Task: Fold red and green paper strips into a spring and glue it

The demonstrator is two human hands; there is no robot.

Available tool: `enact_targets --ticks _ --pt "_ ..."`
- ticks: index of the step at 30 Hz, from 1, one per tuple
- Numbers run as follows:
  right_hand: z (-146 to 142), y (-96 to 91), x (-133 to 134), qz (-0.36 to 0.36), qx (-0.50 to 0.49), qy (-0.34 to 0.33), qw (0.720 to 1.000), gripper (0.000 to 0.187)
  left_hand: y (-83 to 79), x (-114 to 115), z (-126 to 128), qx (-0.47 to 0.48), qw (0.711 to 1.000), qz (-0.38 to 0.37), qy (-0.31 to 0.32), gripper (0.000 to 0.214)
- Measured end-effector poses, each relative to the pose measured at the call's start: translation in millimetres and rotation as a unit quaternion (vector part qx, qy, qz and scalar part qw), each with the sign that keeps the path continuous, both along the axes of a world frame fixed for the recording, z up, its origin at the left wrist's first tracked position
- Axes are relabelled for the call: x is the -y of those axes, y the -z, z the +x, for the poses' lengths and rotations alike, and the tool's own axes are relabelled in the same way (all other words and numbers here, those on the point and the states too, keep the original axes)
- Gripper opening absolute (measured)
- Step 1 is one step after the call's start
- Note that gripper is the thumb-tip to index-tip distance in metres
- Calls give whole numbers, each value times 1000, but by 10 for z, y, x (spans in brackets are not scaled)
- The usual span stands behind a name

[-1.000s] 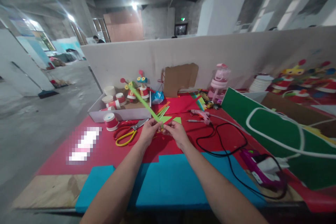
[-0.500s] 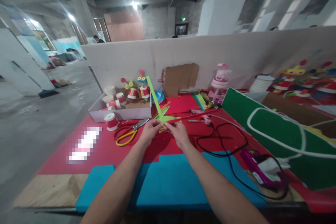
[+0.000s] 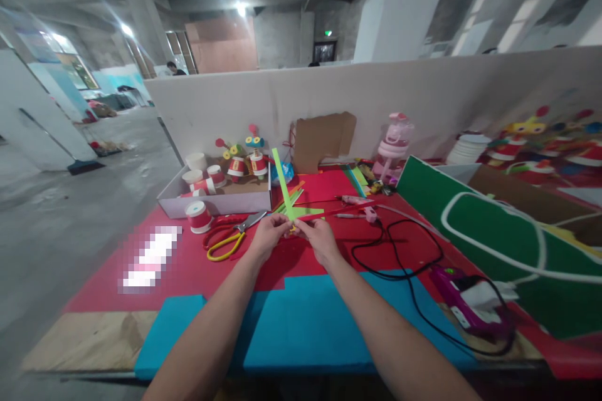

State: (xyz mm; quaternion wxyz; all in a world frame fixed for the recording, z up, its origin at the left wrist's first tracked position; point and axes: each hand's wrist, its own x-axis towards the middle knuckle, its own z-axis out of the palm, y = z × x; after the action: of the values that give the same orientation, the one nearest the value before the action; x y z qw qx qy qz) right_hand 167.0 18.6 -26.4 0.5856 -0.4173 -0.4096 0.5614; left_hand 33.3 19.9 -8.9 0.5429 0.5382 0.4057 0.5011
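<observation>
My left hand (image 3: pixel 270 237) and my right hand (image 3: pixel 322 240) meet over the middle of the table, fingertips pinched close together. Between them they grip a light green paper strip (image 3: pixel 283 183) that stands up and leans left, and a red paper strip (image 3: pixel 345 209) that runs off to the right. Where the strips cross is partly hidden by my fingers, and a small yellow bit shows below. Just left of my left hand lie scissors (image 3: pixel 226 247) with yellow and red handles. More green strips (image 3: pixel 308 212) lie behind the hands.
A white box (image 3: pixel 216 204) holds paper cups and two cup figures; a red-banded cup (image 3: pixel 198 217) stands before it. Rightward are a pink glue gun (image 3: pixel 356 200), black cable (image 3: pixel 397 272), purple power strip (image 3: pixel 470 307) and green board (image 3: pixel 470 244). Blue sheets (image 3: pixel 310 326) cover the front edge.
The upright green strip now reaches less high and its tip sits farther right. The red strip's far end has drawn in leftward. Both hands stay nearly in place.
</observation>
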Motion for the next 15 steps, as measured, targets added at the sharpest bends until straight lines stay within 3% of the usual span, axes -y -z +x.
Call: enact_targets --ticks 5,9,15 --pt "33 -12 -20 9 -36 -71 997 30 32 -39 -55 18 1000 6 -2 26" --pt "47 -15 -27 -12 -93 -69 993 32 34 -42 -62 37 999 0 11 23" --pt "51 21 -20 -11 -90 -89 992 33 17 -16 -39 30 999 -16 4 22"
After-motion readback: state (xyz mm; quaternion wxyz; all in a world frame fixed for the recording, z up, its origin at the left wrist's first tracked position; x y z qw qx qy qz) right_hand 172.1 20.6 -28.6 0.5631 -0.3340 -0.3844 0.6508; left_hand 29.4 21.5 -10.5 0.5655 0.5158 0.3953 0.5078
